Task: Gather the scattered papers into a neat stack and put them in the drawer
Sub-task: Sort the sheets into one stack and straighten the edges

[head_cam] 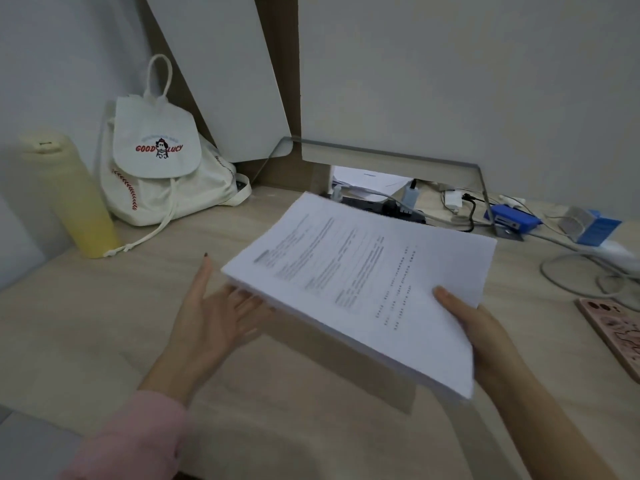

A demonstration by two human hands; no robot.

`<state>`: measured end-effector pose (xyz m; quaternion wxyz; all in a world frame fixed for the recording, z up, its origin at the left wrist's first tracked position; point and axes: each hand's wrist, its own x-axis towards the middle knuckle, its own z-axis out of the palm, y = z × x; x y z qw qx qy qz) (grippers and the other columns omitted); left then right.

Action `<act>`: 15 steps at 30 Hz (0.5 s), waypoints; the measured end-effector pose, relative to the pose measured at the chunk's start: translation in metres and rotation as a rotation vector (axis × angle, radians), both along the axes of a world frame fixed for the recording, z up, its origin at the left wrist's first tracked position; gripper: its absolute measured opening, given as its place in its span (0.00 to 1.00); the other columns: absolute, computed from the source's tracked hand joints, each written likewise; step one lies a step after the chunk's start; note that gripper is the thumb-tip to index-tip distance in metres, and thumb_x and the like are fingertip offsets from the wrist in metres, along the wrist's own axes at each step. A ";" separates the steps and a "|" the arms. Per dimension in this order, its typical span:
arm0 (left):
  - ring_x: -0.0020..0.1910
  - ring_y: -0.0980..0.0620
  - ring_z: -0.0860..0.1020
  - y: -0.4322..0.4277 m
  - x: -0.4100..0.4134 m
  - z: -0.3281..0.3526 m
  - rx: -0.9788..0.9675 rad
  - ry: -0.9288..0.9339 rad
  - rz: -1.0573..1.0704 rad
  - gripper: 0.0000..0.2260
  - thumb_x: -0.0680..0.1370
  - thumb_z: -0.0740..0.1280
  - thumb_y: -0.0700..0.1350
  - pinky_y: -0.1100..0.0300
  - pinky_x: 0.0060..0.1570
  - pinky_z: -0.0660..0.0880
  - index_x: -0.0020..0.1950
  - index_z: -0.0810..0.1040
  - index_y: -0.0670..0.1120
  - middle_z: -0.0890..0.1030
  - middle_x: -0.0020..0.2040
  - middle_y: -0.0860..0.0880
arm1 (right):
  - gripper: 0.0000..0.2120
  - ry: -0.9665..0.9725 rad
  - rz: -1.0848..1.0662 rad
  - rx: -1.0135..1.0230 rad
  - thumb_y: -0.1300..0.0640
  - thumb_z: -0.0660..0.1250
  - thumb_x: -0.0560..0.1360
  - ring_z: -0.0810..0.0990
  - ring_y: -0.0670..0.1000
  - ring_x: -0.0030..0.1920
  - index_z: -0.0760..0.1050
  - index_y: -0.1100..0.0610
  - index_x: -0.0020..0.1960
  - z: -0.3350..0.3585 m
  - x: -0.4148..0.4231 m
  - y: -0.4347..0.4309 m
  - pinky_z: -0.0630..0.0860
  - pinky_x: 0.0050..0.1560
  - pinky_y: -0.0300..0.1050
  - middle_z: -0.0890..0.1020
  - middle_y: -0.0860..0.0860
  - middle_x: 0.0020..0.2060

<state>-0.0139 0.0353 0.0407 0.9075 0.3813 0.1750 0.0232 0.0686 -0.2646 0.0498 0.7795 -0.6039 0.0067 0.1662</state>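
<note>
A thick stack of printed white papers [360, 282] hangs tilted above the wooden desk [104, 323], casting a shadow under it. My right hand [471, 327] grips its near right edge, thumb on top. My left hand [211, 313] is spread flat, palm up, with its fingertips under the stack's left corner. No drawer is in view.
A white drawstring backpack [162, 174] and a yellow bottle [72, 195] stand at the back left. Cables, a blue box [512, 220] and loose sheets [370, 181] lie at the back under a raised shelf. A pink phone [620, 334] rests at the right edge.
</note>
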 end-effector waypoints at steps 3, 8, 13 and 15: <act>0.55 0.48 0.81 -0.026 0.016 0.003 0.184 0.004 0.018 0.23 0.75 0.61 0.60 0.54 0.46 0.81 0.63 0.75 0.47 0.82 0.56 0.46 | 0.17 -0.029 -0.029 0.159 0.56 0.63 0.75 0.82 0.56 0.56 0.72 0.57 0.63 -0.013 -0.013 0.025 0.78 0.56 0.55 0.82 0.54 0.57; 0.52 0.50 0.79 -0.049 0.038 0.014 0.361 0.046 0.267 0.14 0.78 0.64 0.44 0.57 0.49 0.76 0.63 0.76 0.46 0.82 0.55 0.49 | 0.18 0.018 0.079 0.263 0.64 0.63 0.73 0.82 0.54 0.56 0.73 0.58 0.62 -0.024 -0.033 0.049 0.81 0.52 0.49 0.83 0.53 0.56; 0.58 0.49 0.79 -0.037 0.033 0.022 0.532 -0.117 0.347 0.14 0.78 0.64 0.41 0.46 0.61 0.74 0.62 0.76 0.50 0.81 0.58 0.51 | 0.19 0.098 0.180 0.205 0.67 0.65 0.68 0.84 0.53 0.50 0.75 0.61 0.59 -0.014 -0.023 0.016 0.82 0.43 0.44 0.84 0.55 0.53; 0.58 0.49 0.79 -0.036 0.030 0.028 0.582 -0.178 0.346 0.14 0.77 0.65 0.42 0.45 0.61 0.73 0.62 0.76 0.52 0.82 0.58 0.51 | 0.19 0.088 0.258 0.072 0.65 0.70 0.67 0.84 0.54 0.49 0.76 0.61 0.58 -0.002 -0.015 0.002 0.81 0.42 0.43 0.84 0.56 0.52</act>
